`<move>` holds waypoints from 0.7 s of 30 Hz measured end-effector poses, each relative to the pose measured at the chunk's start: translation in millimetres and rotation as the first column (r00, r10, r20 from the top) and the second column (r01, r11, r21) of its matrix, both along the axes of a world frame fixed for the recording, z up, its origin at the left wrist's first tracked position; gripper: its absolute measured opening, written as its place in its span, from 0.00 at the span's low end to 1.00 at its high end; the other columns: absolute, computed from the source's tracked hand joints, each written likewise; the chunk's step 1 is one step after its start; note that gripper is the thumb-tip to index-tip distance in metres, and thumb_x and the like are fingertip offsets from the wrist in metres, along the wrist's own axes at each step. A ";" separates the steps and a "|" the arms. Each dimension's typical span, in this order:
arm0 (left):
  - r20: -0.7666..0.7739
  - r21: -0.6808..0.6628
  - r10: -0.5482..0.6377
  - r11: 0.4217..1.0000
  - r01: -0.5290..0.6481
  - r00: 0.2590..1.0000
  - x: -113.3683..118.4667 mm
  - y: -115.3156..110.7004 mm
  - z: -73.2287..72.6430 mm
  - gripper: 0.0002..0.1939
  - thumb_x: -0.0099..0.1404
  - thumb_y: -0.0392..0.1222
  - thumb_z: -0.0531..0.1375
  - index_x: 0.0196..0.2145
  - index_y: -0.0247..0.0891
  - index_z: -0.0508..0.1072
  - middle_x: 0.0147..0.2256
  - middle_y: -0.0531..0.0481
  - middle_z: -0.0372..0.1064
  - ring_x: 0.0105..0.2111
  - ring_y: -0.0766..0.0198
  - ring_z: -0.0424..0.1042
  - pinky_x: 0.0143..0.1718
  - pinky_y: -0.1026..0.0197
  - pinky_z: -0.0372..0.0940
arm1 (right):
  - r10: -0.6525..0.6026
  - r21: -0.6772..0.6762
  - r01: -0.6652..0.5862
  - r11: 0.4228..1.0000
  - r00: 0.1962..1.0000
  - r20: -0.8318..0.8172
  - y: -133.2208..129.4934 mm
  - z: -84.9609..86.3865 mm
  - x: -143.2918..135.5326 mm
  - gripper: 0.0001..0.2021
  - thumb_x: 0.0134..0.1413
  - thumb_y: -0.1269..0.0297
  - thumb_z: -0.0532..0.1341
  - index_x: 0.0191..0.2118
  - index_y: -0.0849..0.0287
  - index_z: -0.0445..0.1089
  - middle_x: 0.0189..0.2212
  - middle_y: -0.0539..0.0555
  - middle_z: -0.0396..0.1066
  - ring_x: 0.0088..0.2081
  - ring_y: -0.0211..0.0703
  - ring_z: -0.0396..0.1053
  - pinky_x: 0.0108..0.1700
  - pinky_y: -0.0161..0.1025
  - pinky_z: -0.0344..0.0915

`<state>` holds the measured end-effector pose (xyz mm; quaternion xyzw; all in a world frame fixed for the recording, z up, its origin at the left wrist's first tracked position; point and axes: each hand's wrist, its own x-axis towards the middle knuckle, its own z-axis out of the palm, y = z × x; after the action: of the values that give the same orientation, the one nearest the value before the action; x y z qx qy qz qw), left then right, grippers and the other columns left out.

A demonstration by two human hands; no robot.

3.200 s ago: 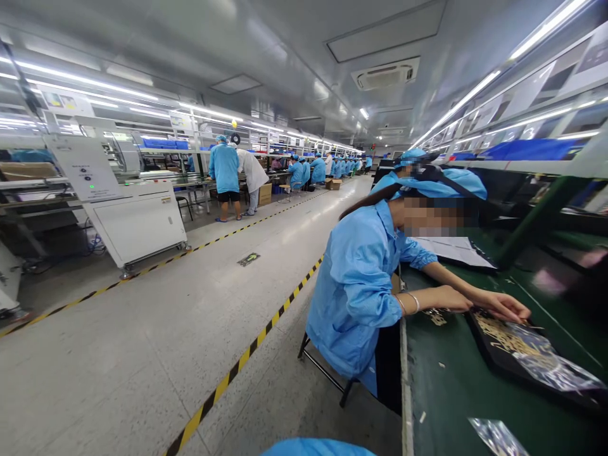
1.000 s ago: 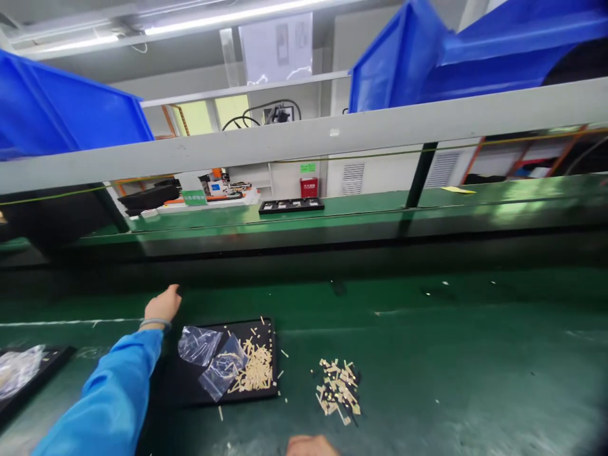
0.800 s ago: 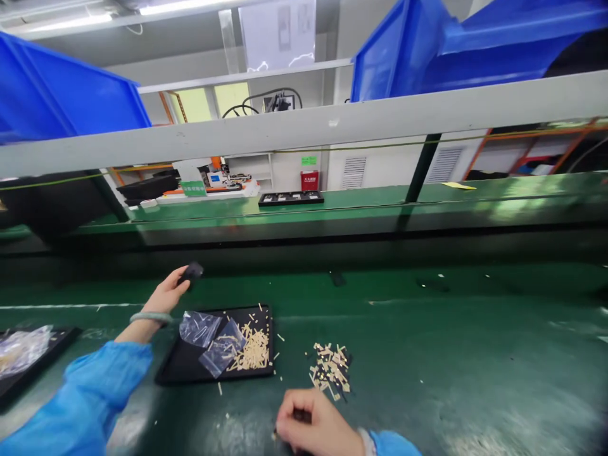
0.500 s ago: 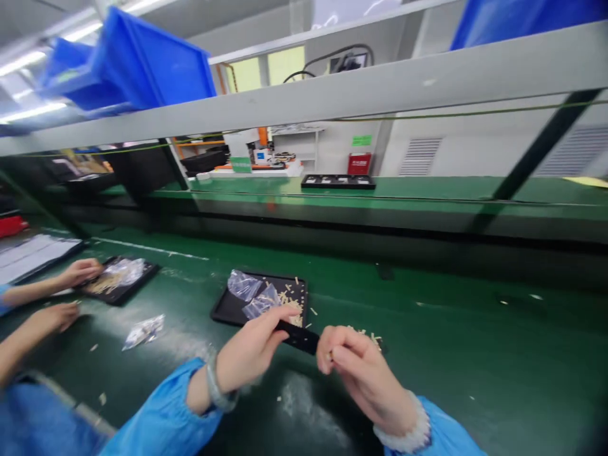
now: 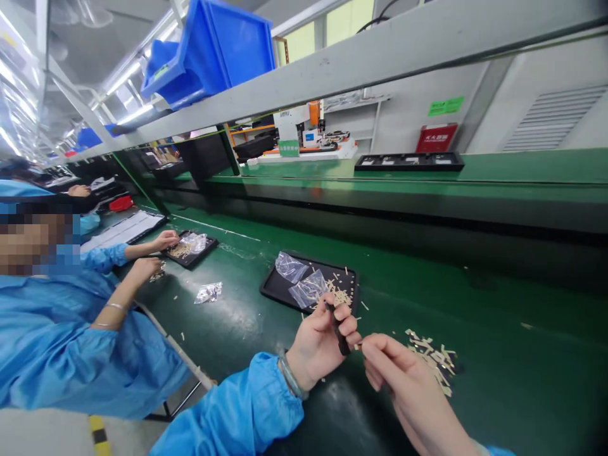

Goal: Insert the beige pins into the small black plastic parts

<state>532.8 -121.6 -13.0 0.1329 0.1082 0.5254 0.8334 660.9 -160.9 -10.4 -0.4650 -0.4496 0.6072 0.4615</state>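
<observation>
My left hand (image 5: 313, 348) is closed around a narrow black part (image 5: 339, 332), held tilted above the bench. Close beside it, the fingertips of my right hand (image 5: 411, 380) are pinched together near the part's lower end. A tiny pale bit shows at those fingertips, too small to name. Behind my left hand lies a black tray (image 5: 278, 290) with clear plastic bags (image 5: 310, 288) and many small beige strips (image 5: 341, 295). A loose pile of similar beige strips (image 5: 433, 360) is on the green bench, beyond my right hand.
At left a co-worker in a blue sleeve (image 5: 52, 354) handles items by another black tray (image 5: 202, 254). A crumpled clear bag (image 5: 209, 292) lies between the trays. A grey shelf beam (image 5: 327, 79) carrying a blue bin (image 5: 228, 47) crosses overhead. A long black tray (image 5: 408, 163) sits behind.
The view has swung left, showing more of the co-worker. My left hand has turned the black part from nearly level to steep, its fingers now curled around it. My right hand remains pinched beside it.
</observation>
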 end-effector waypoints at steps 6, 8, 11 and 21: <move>-0.037 0.051 0.056 0.997 -0.054 0.998 -2.8 2.1 -1.1 0.12 0.49 0.32 0.62 0.25 0.38 0.59 0.25 0.54 0.49 0.23 0.70 0.55 0.25 0.65 0.50 | 0.048 -0.003 -0.048 0.999 0.998 0.049 -2.4 -8.2 -10.5 0.18 0.49 0.48 0.59 0.22 0.58 0.63 0.17 0.45 0.53 0.22 0.36 0.51 0.26 0.36 0.49; -0.031 0.052 0.063 0.997 -0.062 0.998 -2.7 2.0 -0.2 0.12 0.48 0.31 0.61 0.24 0.38 0.58 0.25 0.54 0.50 0.23 0.70 0.55 0.25 0.65 0.49 | 0.033 0.006 -0.033 0.999 0.998 0.057 -2.8 -8.5 -12.1 0.17 0.50 0.48 0.59 0.23 0.58 0.65 0.17 0.46 0.53 0.22 0.36 0.51 0.25 0.36 0.50; -0.043 0.039 0.074 0.997 -0.072 0.996 -2.5 1.5 1.9 0.14 0.46 0.29 0.61 0.24 0.37 0.56 0.24 0.54 0.50 0.23 0.69 0.54 0.24 0.65 0.48 | -0.005 0.056 0.000 0.998 0.997 0.078 -3.3 -7.6 -12.9 0.16 0.49 0.50 0.59 0.23 0.58 0.66 0.17 0.46 0.53 0.22 0.36 0.52 0.25 0.35 0.52; -0.064 0.132 0.119 0.985 -0.110 0.991 -1.0 -1.2 4.3 0.14 0.47 0.28 0.59 0.23 0.37 0.54 0.24 0.54 0.53 0.23 0.69 0.56 0.25 0.65 0.48 | -0.013 0.154 -0.024 0.988 0.972 0.234 -6.0 -11.2 -11.9 0.15 0.52 0.52 0.56 0.24 0.59 0.64 0.19 0.46 0.53 0.22 0.35 0.51 0.23 0.33 0.51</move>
<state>531.8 -122.8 -8.7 0.1984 0.1117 0.5732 0.7872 649.0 -166.9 -21.6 -0.4946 -0.5481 0.5126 0.4384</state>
